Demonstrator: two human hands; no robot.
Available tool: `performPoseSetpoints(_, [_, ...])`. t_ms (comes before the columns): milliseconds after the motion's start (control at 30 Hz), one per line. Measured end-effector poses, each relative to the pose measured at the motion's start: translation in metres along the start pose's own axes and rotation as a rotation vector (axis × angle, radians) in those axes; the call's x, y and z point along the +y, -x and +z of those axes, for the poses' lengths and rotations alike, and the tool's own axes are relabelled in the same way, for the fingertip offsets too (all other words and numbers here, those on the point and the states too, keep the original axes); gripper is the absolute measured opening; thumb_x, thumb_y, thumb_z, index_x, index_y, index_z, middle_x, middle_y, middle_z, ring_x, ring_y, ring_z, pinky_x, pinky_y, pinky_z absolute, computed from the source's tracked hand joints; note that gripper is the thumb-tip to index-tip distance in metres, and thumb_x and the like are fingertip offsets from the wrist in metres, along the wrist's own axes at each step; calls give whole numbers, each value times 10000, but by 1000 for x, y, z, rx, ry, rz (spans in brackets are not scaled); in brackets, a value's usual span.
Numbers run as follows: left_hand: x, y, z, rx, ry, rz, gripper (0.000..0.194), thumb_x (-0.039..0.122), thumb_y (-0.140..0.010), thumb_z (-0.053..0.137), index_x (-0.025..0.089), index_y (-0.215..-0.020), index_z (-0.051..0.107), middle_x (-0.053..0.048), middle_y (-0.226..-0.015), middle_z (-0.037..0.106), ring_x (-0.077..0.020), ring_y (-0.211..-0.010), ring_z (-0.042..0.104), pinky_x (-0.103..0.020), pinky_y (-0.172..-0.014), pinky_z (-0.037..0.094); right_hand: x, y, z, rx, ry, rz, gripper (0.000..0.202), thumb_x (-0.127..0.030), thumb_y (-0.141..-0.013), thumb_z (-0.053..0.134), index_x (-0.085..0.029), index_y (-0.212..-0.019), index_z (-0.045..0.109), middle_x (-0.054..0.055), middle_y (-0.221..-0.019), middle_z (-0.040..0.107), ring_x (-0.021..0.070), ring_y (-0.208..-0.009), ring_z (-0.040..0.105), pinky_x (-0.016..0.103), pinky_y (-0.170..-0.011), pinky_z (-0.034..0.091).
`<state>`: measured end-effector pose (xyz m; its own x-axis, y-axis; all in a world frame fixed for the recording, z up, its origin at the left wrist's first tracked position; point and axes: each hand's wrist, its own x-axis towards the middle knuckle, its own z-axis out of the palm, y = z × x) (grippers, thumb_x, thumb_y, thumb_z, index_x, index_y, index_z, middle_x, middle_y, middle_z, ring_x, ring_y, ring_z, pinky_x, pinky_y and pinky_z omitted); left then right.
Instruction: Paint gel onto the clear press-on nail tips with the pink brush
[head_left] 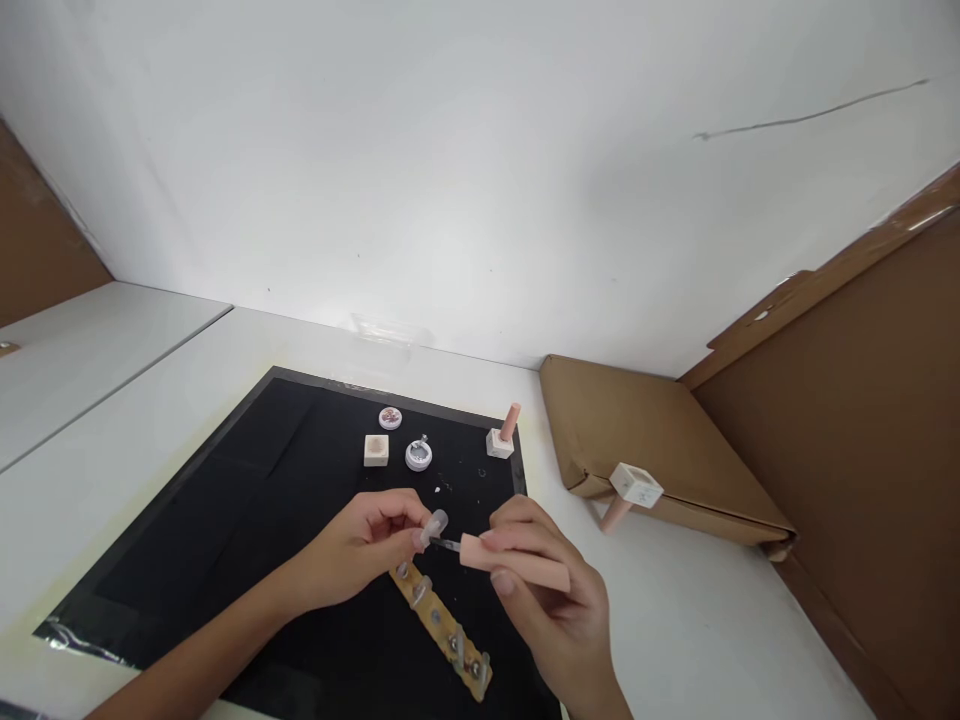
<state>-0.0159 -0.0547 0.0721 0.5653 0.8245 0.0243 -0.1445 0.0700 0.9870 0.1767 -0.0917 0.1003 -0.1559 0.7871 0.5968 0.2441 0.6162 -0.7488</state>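
Note:
My left hand (375, 540) pinches a small translucent nail tip (437, 522) between thumb and fingers. In my right hand (559, 600) is a peach-coloured brush handle (514, 563), held nearly level. Its dark brush points left, and the bristle end meets or nearly meets the nail tip. Below the hands, a tan strip (442, 625) with several clear nail tips on it lies slanted on the black mat (300, 510). Beyond my hands stand a square whitish block (376, 451) and an open round white jar (418, 456).
A round decorated lid (390, 418) lies behind the block. A peach-capped bottle (501, 443) stands at the mat's back right corner. Another peach-capped bottle (636, 485) lies tipped against a brown cardboard box (652, 430) on the right. A white wall rises behind.

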Motion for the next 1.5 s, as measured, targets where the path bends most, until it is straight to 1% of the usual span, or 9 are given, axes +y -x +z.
performPoseSetpoints(100, [-2, 0, 0, -34, 15, -8, 266, 368, -855, 601, 135, -734, 643, 27, -684, 450, -94, -614, 396, -214, -563, 336, -2, -2, 2, -15, 33, 10, 129, -158, -836, 594, -241, -907, 664, 30, -745, 611, 171, -662, 555, 298, -563, 470])
performPoseSetpoints(267, [-4, 0, -1, -56, 38, -49, 293, 408, -851, 599, 135, -748, 633, 28, -664, 466, -97, -609, 421, -219, -580, 356, -4, -3, 1, 77, 122, -3, 124, -138, -831, 586, -231, -862, 662, 25, -711, 616, 171, -645, 550, 295, -551, 458])
performPoseSetpoints(400, [-2, 0, 0, -63, 44, -70, 341, 444, -837, 602, 134, -695, 607, 28, -629, 468, -99, -592, 423, -222, -573, 364, -6, -4, 1, -9, 122, -53, 151, -136, -815, 599, -235, -915, 656, 30, -718, 628, 180, -651, 553, 302, -540, 455])
performPoseSetpoints(567, [0, 0, 1, -51, 46, -93, 348, 460, -823, 611, 136, -697, 608, 23, -624, 479, -98, -574, 425, -227, -569, 378, -6, -4, 1, 56, 167, -97, 190, -63, -809, 548, -235, -854, 616, 22, -696, 616, 176, -640, 524, 325, -573, 441])
performPoseSetpoints(733, [1, -1, 2, -66, 43, -95, 391, 502, -804, 615, 137, -665, 591, 22, -607, 471, -104, -572, 435, -228, -562, 383, -9, -4, 0, -48, 190, -137, 219, -80, -799, 571, -235, -946, 619, 25, -710, 602, 180, -655, 522, 315, -553, 427])
performPoseSetpoints(900, [2, -2, 3, -59, 41, -112, 388, 502, -801, 617, 138, -667, 598, 23, -606, 477, -105, -568, 433, -233, -565, 381, -11, -5, 0, -4, 221, -188, 219, -43, -777, 544, -223, -893, 591, 16, -694, 594, 167, -627, 507, 327, -571, 413])
performPoseSetpoints(1033, [1, -1, 2, -72, 41, -109, 392, 505, -803, 615, 139, -665, 592, 19, -604, 489, -110, -576, 448, -237, -572, 384, -11, -5, 1, -71, 251, -195, 223, -75, -784, 572, -221, -950, 608, 19, -700, 585, 170, -637, 521, 312, -547, 419])
performPoseSetpoints(1367, [1, -2, 2, -72, 47, -110, 391, 504, -804, 617, 140, -665, 596, 17, -600, 490, -107, -571, 445, -235, -570, 389, -12, -6, 2, -42, 274, -199, 228, -51, -763, 562, -229, -899, 602, 10, -668, 594, 167, -599, 528, 325, -555, 416])
performPoseSetpoints(1500, [0, -2, 2, -77, 43, -121, 386, 501, -798, 624, 143, -657, 590, 20, -593, 487, -108, -569, 448, -235, -572, 388, -10, -5, 0, 30, 225, -165, 211, -48, -775, 533, -243, -835, 587, 12, -663, 618, 182, -598, 529, 355, -580, 415])
